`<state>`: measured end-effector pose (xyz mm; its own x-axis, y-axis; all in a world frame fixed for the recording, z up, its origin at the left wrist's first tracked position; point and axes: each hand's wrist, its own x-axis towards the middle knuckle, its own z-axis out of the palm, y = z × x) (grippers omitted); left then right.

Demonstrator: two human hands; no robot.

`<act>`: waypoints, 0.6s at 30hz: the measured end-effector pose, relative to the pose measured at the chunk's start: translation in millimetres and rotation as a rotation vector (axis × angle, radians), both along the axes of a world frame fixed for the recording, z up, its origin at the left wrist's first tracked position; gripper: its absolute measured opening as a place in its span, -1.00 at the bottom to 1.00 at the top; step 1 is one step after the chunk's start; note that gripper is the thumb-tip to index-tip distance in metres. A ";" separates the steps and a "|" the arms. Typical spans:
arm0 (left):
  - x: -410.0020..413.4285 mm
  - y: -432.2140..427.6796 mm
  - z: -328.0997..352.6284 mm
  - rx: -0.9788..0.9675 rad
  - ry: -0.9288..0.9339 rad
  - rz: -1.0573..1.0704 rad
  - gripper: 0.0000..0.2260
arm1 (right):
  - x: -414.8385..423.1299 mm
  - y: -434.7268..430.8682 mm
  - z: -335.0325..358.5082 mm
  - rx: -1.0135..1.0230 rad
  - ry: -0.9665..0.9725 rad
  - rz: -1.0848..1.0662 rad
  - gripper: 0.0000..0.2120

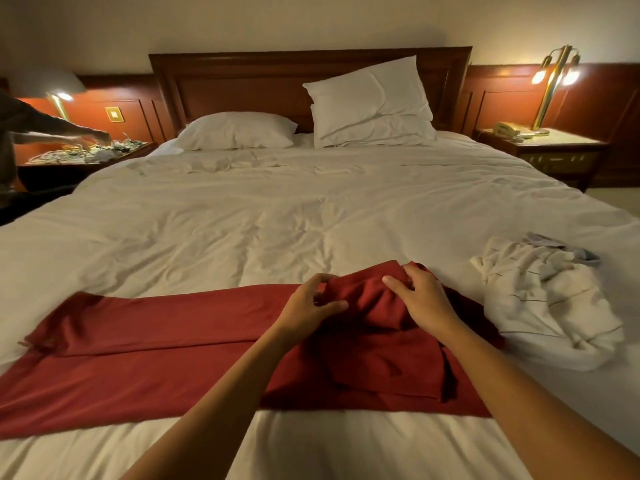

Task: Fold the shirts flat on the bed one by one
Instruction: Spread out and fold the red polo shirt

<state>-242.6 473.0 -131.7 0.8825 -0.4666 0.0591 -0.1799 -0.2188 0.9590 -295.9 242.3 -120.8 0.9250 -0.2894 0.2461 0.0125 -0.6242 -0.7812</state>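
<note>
Your forearms stretched out over the foot of the bed. Left grip pinched the red shirt at its left edge, fingers curled over the cloth. Right grip clutched the shirt's bunched top, fingers curled into the fabric. You had the shirt crumpled and partly folded on the right part of a red runner laid across the bed. White clothes lay heaped just right of the shirt, apart from both grips. Pillows sat at the headboard. Another person's hand showed at far left.
</note>
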 end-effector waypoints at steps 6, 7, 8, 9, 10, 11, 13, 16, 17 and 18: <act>9.2 -6.2 -24.2 0.077 -0.015 0.114 -0.56 | 16.6 2.7 -19.2 0.062 0.192 -0.026 -0.58; 9.5 -6.5 -26.7 0.065 -0.019 0.137 -0.62 | 17.2 1.8 -21.2 0.061 0.167 -0.025 -0.60; 10.3 -6.4 -28.1 0.052 -0.022 0.149 -0.67 | 18.0 1.2 -21.9 0.055 0.134 -0.027 -0.65; 11.2 -5.6 -29.3 0.052 -0.030 0.153 -0.72 | 18.3 1.0 -21.4 0.048 0.106 -0.030 -0.72; 11.6 -4.6 -30.7 0.066 -0.048 0.161 -0.76 | 18.5 1.4 -20.7 0.048 0.087 -0.036 -0.77; 10.5 -3.0 -32.5 0.090 -0.081 0.177 -0.79 | 18.3 2.5 -20.6 0.057 0.074 -0.044 -0.79; 5.6 -1.7 -38.1 0.192 -0.223 0.222 -0.76 | 16.0 5.6 -20.9 0.065 0.068 -0.068 -0.76; -0.7 -5.4 -44.8 0.456 -0.496 0.226 -0.55 | 11.9 11.5 -23.1 -0.281 0.201 -0.129 -0.60; -1.3 -5.6 -45.8 0.531 -0.546 0.224 -0.51 | 11.1 14.0 -23.2 -0.440 0.254 -0.147 -0.56; -1.3 -5.3 -46.6 0.583 -0.568 0.216 -0.48 | 10.8 15.3 -23.0 -0.563 0.278 -0.166 -0.53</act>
<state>-243.9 467.7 -178.3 0.8646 -0.3847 0.3231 -0.4986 -0.7359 0.4580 -285.0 257.6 -143.8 0.9301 -0.3309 0.1597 -0.2751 -0.9152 -0.2944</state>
